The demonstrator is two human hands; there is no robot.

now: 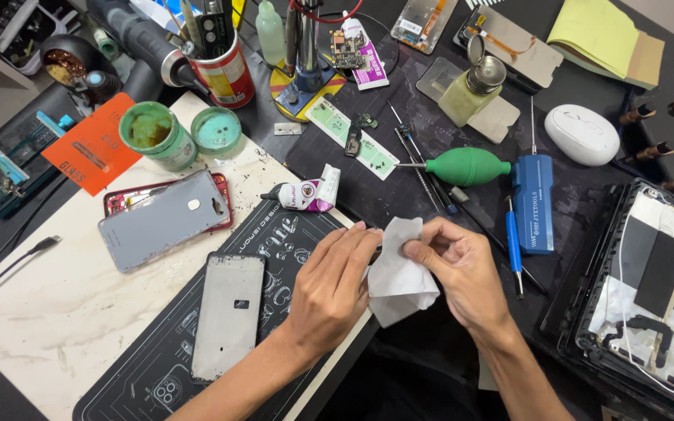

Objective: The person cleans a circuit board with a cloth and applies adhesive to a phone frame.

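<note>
Both hands meet over the front edge of the bench around a crumpled white tissue (pixel 399 273). My left hand (pixel 333 284) presses its fingertips against the tissue's left side, where something small and dark is partly hidden. My right hand (pixel 462 269) pinches the tissue's upper right edge between thumb and fingers. A bare phone frame (pixel 229 313) lies face down on the black printed mat (pixel 274 249) just left of my left wrist. A small glue tube (pixel 310 195) lies above the hands.
A grey phone back cover (pixel 161 218) rests on a red phone frame (pixel 224 195). A green air blower (pixel 466 166), blue screwdriver case (pixel 533 201), white mouse (pixel 583 134), solvent bottle (pixel 470 90), tool cup (pixel 224 70) and opened laptop shell (pixel 657 288) crowd the bench.
</note>
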